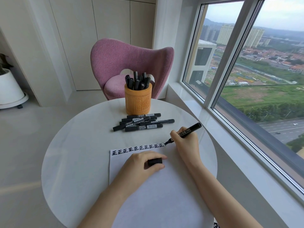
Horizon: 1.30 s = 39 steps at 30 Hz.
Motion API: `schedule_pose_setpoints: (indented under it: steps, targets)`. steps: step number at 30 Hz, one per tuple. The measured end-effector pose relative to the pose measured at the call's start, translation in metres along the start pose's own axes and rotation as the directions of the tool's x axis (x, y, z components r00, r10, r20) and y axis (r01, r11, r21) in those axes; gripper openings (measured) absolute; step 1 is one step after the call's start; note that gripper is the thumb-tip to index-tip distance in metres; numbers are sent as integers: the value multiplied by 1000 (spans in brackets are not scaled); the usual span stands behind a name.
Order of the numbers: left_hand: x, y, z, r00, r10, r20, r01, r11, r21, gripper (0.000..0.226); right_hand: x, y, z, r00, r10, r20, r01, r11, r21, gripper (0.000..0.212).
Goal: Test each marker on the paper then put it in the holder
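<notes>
my right hand [184, 142] pinches a marker [185, 132], tip on the paper [148, 186]; left hand [144, 163] grips its cap [155, 162]. several stand in the holder [138, 99]; a pile [141, 122] just before it likely waits.

The tabletop [74, 145] is white with faint grey veining. The paper [148, 195] is plain white, with a row of characters [138, 148] in dark blue-black ink repeating along its top edge. The uncapped marker [189, 130] is black with white lettering on its barrel, and the cap [155, 162] is plain black. The loose markers [141, 122] are black with white labels bearing dark print and barcodes. The holder [138, 101] is orange-tan with a carved relief pattern, and the stored markers [137, 80] are black. The chair [128, 58] is a fuzzy pink, the plant pot [9, 88] white, the window frame [230, 60] white
</notes>
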<state>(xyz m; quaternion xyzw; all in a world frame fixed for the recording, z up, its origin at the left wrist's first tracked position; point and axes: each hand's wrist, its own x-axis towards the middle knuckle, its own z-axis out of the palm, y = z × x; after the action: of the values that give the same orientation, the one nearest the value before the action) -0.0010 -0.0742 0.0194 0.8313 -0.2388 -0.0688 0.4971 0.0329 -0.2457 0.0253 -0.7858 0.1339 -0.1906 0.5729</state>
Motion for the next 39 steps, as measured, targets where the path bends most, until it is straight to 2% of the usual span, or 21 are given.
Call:
schedule_pose_setpoints:
  steps: [29, 39]
  targets:
    - [0, -1, 0, 1000, -7, 1, 7, 1000, -3, 19, -1, 1, 1, 999, -29, 27, 29, 1000, 2, 24]
    - [0, 1, 0, 1000, -18, 1, 18, 1000, -5, 19, 0, 1, 1, 999, -25, -22, 25, 1000, 14, 21]
